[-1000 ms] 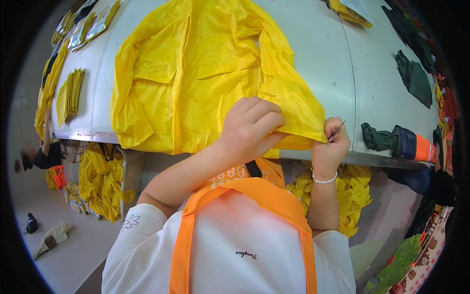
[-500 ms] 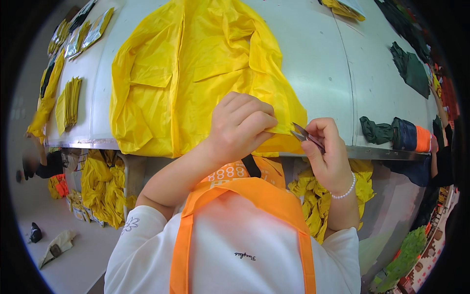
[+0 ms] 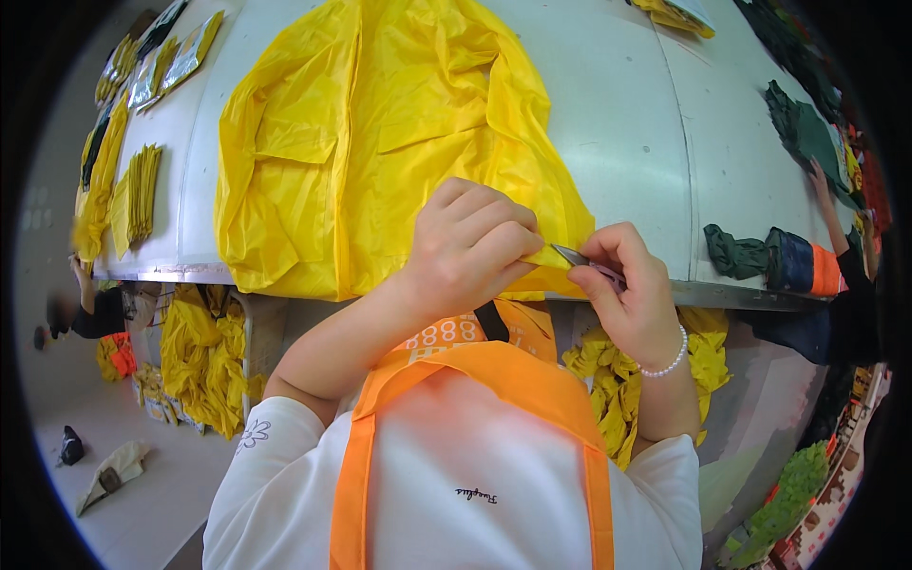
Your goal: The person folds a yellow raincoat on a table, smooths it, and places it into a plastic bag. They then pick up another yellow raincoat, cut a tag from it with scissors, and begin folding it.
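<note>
A yellow raincoat (image 3: 408,123) lies spread on the table in front of me, its hem towards me. My left hand (image 3: 475,233) is closed on the lower right corner of that hem, lifting it a little. In my right hand (image 3: 622,285), a small pair of thread snips (image 3: 574,256) is gripped with its blades together. The blade tips are at the hem's edge, just beside my left fingertips. Whether they touch the cloth or a thread is too small to tell.
Folded yellow garments (image 3: 138,199) lie at the left, with plastic-wrapped packs (image 3: 176,66) beyond. Rolled dark green and orange garments (image 3: 774,256) sit at the right edge, near a co-worker's arm (image 3: 831,209). Yellow cloth heaps (image 3: 199,356) are below the table.
The snips have moved left to the hem, and their blades have gone from apart to together. At the right, a co-worker's arm now reaches to the dark green garment.
</note>
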A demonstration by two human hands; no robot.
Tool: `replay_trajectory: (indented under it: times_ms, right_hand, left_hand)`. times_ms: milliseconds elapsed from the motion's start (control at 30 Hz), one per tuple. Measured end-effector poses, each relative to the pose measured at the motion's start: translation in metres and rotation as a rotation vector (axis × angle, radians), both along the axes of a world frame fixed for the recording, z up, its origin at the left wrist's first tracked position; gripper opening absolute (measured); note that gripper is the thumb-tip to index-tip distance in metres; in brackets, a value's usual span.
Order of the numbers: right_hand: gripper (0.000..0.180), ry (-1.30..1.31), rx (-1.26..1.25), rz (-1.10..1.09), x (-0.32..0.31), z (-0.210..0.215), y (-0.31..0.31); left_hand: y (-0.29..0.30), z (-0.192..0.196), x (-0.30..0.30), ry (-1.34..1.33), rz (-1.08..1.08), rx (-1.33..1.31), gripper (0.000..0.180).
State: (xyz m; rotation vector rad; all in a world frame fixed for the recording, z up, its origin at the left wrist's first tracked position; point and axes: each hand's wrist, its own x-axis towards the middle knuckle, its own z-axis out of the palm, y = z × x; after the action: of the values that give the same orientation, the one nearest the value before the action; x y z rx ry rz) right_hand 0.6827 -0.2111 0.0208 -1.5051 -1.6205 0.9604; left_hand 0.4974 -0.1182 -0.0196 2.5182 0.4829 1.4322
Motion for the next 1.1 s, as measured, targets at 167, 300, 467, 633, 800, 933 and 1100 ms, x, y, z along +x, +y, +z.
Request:
replay_trajectory:
  times_ms: [167,300,467,633,800,933,1100]
  right_hand:
    - [0.024,0.244,-0.045,-0.117,0.007,-0.023,0.013]
    - [0.026,0.016,-0.051,-0.277,0.037,-0.091,0.074]
    - [0.037,-0.445,-0.061,-0.608,0.202,-0.255,0.124]
    - [0.039,-0.774,-0.188,-0.772,0.267,-0.276,0.135]
    - [0.054,-1.068,-0.172,-0.856,0.234,-0.255,0.174]
    - [0.055,0.056,-0.31,-0.288,0.121,-0.232,0.225]
    - [0.02,0.192,-0.428,-0.023,-0.055,-0.19,0.227]
  left_hand:
    - [-0.014,-0.021,0.002,0.132,-0.167,-0.12,0.023]
    - [-0.046,-0.038,-0.004,0.502,-0.456,-0.447,0.027]
    - [-0.014,-0.082,-0.085,0.48,0.208,-0.801,0.041]
    - [-0.017,-0.113,-0.212,0.795,0.946,-0.76,0.064]
    - [-0.031,-0.179,-0.241,0.898,1.036,-0.933,0.086]
    - [-0.008,-0.156,-0.236,1.065,0.98,-1.175,0.088]
    - [0.135,-0.091,-0.201,0.56,0.766,-1.46,0.095]
